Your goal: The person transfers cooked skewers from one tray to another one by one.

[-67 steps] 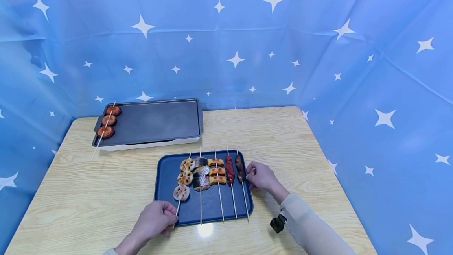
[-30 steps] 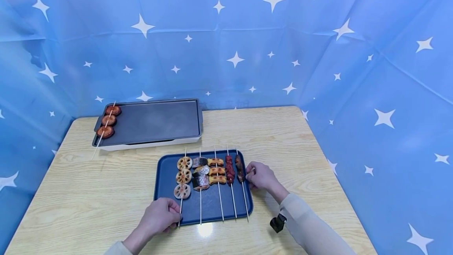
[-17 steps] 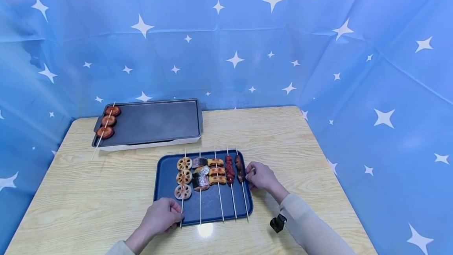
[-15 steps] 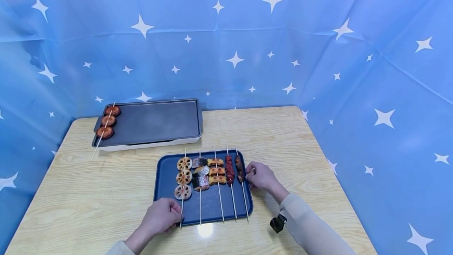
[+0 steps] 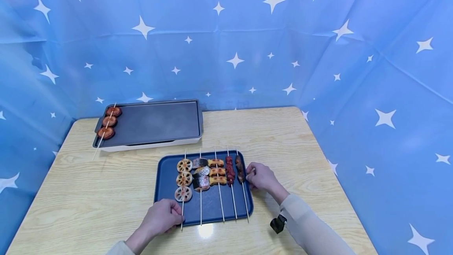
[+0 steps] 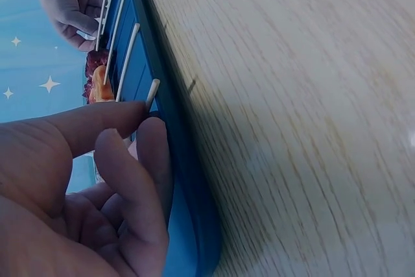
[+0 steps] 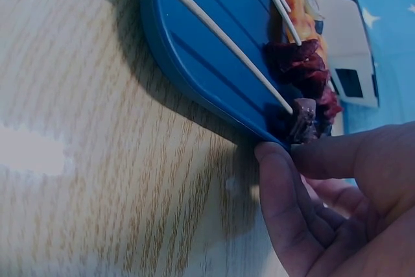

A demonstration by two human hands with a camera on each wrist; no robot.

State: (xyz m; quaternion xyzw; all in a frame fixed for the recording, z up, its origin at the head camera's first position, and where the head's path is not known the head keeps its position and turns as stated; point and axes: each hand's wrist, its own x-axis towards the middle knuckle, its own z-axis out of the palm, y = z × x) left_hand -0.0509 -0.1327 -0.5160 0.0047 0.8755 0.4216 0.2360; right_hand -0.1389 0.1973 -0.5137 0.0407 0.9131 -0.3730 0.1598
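My left hand (image 5: pixel 161 215) pinches the stick of a lotus root skewer (image 5: pixel 184 179) at the near edge of a blue tray (image 5: pixel 164 180). In the left wrist view, the stick's end (image 6: pixel 154 89) pokes out past thumb and finger. The lotus slices lie on the tray. My right hand (image 5: pixel 262 176) pinches the tray's right rim between thumb and finger, close to a dark brown skewer (image 5: pixel 239 168). Between the hands lie a fish skewer (image 5: pixel 201 183), a yellow browned skewer (image 5: pixel 217 180) and a red meat skewer (image 5: pixel 230 170), sticks toward me.
Behind the tray at left stands a dark griddle plate (image 5: pixel 159 121) on a white base. A skewer of round brown slices (image 5: pixel 109 121) lies along its left edge, its stick overhanging the front. The wooden table (image 5: pixel 88 200) meets a blue star-patterned curtain (image 5: pixel 226 50).
My left hand has shifted slightly right with the stick's near end. The lotus root skewer has swung from slanted to nearly parallel with the others. My right hand has stayed at the rim.
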